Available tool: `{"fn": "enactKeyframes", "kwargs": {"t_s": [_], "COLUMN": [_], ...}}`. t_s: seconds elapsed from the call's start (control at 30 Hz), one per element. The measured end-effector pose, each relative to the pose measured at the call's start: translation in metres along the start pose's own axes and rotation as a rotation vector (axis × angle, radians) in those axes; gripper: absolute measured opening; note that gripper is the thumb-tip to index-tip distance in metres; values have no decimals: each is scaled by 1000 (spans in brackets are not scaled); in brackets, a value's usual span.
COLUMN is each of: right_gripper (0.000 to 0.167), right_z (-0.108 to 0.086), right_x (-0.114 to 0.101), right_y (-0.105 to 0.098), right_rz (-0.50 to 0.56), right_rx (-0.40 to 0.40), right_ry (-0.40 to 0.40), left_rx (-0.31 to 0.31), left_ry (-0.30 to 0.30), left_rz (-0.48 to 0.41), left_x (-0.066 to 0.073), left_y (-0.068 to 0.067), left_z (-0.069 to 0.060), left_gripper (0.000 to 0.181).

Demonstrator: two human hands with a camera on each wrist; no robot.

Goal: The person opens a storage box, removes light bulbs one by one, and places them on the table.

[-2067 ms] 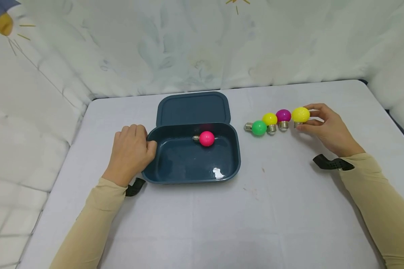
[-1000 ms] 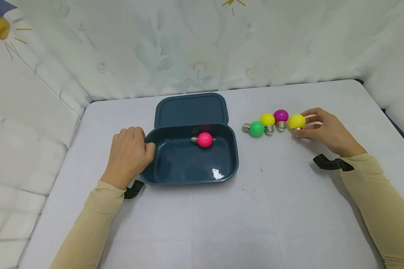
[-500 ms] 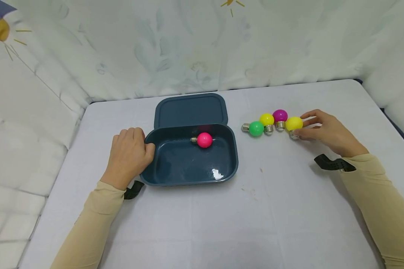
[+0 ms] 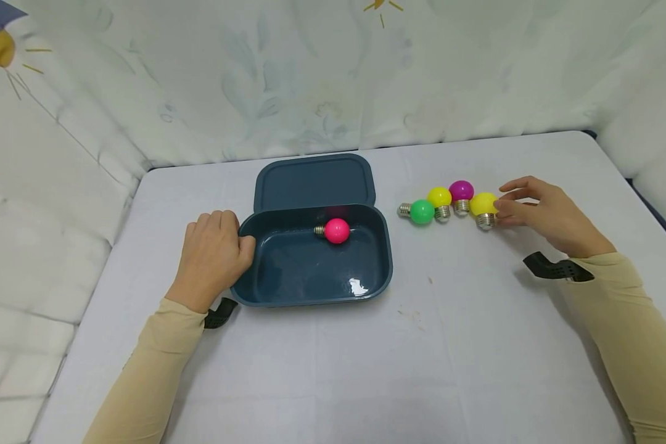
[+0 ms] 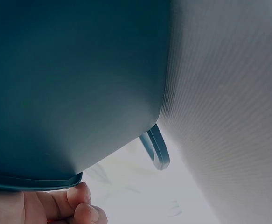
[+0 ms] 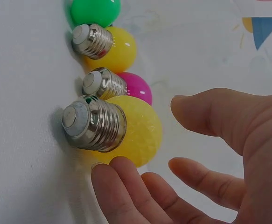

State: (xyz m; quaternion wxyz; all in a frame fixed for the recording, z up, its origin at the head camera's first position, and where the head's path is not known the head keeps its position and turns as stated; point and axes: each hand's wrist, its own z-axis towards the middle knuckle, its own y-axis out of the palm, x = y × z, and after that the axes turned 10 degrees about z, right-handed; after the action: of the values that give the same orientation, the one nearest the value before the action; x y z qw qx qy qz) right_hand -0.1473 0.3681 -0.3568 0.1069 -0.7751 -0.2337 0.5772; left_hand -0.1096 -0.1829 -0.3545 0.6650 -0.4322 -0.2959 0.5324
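Observation:
My left hand (image 4: 213,259) grips the left rim of a dark blue plastic box (image 4: 311,302); in the left wrist view its curled fingers (image 5: 82,205) show below the rim. A pink light bulb (image 4: 337,231) lies inside the box. My right hand (image 4: 549,216) is beside the nearest yellow light bulb (image 4: 484,204) at the right end of a row. The right wrist view shows the thumb (image 6: 201,109) apart from this bulb, while fingertips lie close by its lower side; contact is unclear. Left of it lie a purple bulb (image 4: 462,190), another yellow bulb (image 4: 439,197) and a green bulb (image 4: 422,212).
The matching blue lid (image 4: 315,182) lies behind the box on the white-covered table (image 4: 366,376). Patterned white curtains (image 4: 311,74) hang along the back and sides. Small brownish spots mark the cloth right of the box.
The yellow bulb in my right hand has come down toward the front, onto the table beside the purple one. The thumb and fingers have since let go. My left hand stays on the box.

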Motion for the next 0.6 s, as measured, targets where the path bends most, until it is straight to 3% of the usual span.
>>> {"fn": "enactKeyframes", "kwargs": {"t_s": [0.17, 0.6], "right_gripper": [61, 68], "right_z": [-2, -7], "right_x": [1, -4], "right_y": [-3, -8], "right_rz": [6, -38], "right_rx": [25, 62], "right_ry": [-24, -35], "left_rx": [-12, -31], "left_ry": [-9, -16], "left_rz": [-1, -7], "left_x": [0, -1], "left_y": [-1, 0], "left_z": [0, 0], "left_gripper": [14, 14]}}
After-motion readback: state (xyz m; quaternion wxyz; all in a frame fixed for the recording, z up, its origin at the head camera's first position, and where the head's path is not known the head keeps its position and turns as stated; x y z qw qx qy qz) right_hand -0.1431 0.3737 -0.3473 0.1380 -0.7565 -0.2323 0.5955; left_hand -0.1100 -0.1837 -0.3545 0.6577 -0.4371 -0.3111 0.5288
